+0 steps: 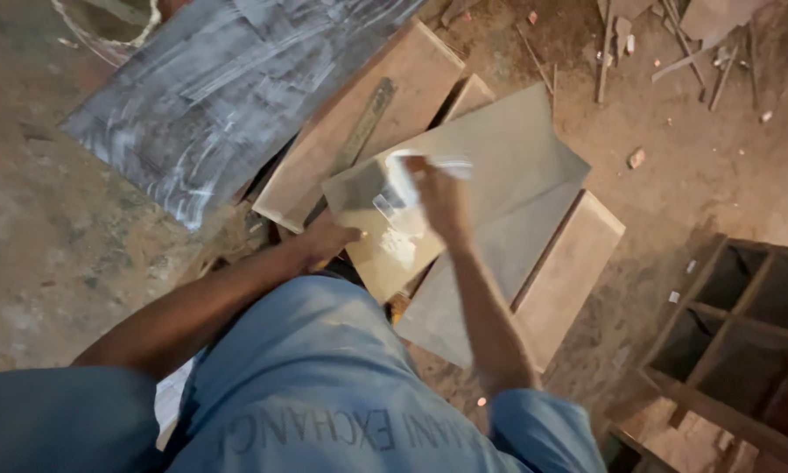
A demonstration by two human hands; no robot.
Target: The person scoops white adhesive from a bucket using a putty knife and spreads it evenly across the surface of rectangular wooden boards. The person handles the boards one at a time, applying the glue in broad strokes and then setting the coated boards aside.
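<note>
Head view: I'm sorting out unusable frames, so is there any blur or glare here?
Head view: the right hand and the white piece it holds are smeared by motion blur; a glossy glare patch sits on the pale panel; the left hand reads sharper; the wooden shelf frame lies in dim shadow.

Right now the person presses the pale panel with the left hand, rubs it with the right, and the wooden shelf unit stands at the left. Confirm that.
Not quite. The head view shows the wooden shelf unit at the right, not the left. The rest holds: the left hand presses the pale panel and the right hand rubs it.
</note>
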